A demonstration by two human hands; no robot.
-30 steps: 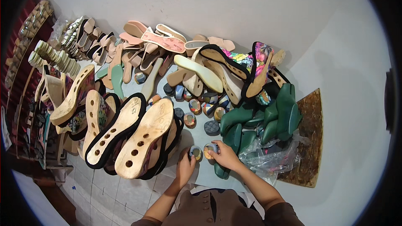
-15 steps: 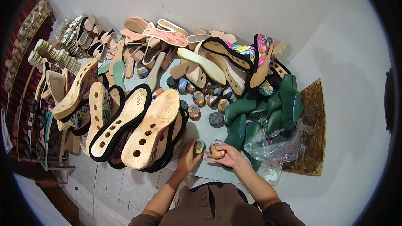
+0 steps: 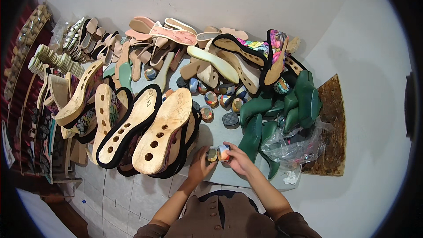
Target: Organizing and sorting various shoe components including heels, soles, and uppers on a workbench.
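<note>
My left hand (image 3: 200, 167) grips a small round heel block (image 3: 213, 154) with a tan top. My right hand (image 3: 238, 161) grips a second small heel block (image 3: 224, 151) covered in patterned fabric. The two blocks touch side by side just above the front edge of a grey table (image 3: 220, 132). Large wooden platform soles (image 3: 163, 130) with round holes lie right beside my left hand. Dark green heel pieces (image 3: 253, 134) stand just right of my right hand.
More patterned heel blocks (image 3: 211, 99) sit in the table's middle. Flat insoles and sandal soles (image 3: 167, 35) pile along the back. A clear plastic bag (image 3: 293, 147) and a brown board (image 3: 332, 128) lie at right. Racks of soles (image 3: 26, 105) stand at left.
Both hands have drawn nearer to my body along the table's front, and the two heel blocks, held apart before, are now pressed side by side.
</note>
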